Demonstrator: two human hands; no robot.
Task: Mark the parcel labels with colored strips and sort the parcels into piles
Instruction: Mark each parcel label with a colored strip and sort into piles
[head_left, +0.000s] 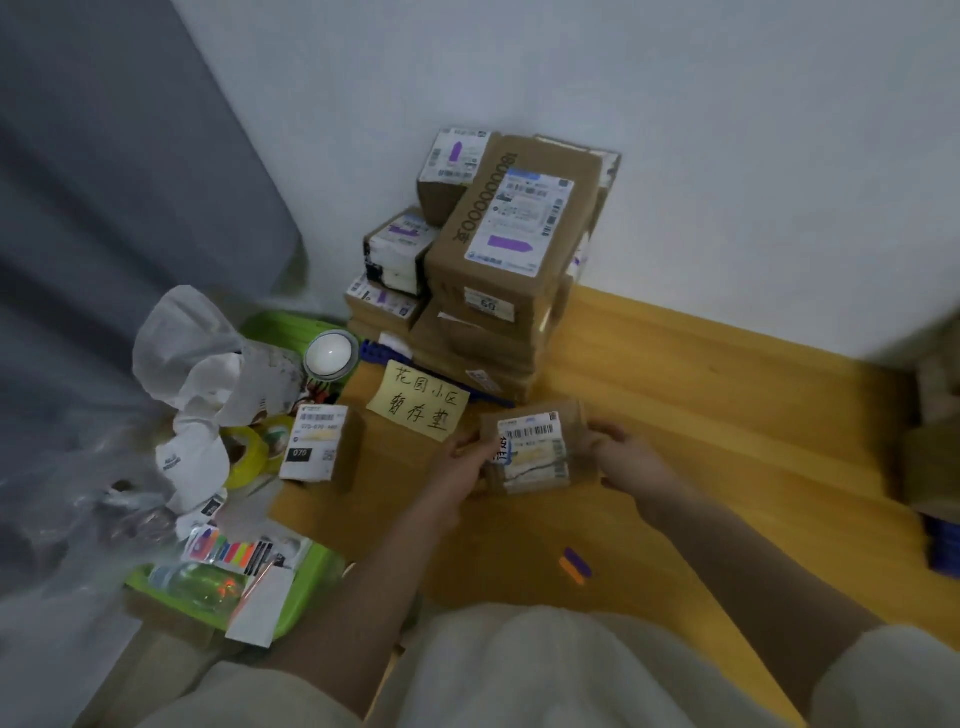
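I hold a small cardboard parcel (532, 448) with a white barcode label between both hands above the wooden floor. My left hand (462, 467) grips its left end and my right hand (626, 457) grips its right end. A pile of parcels (498, 249) marked with purple strips stands against the wall, behind a yellow handwritten note (418, 408). Another small parcel (319, 449) with a white label lies to the left. An orange and a purple strip (575, 565) lie loose on the floor. A sheet of colored strips (234, 550) rests in the green tray.
A green tray (298, 618) at the left holds a plastic bottle (200, 584) and papers. Yellow tape rolls (252, 454), a white plastic bag (197, 358) and a round lamp (330, 354) crowd the left side. More boxes (935, 467) sit at the right edge.
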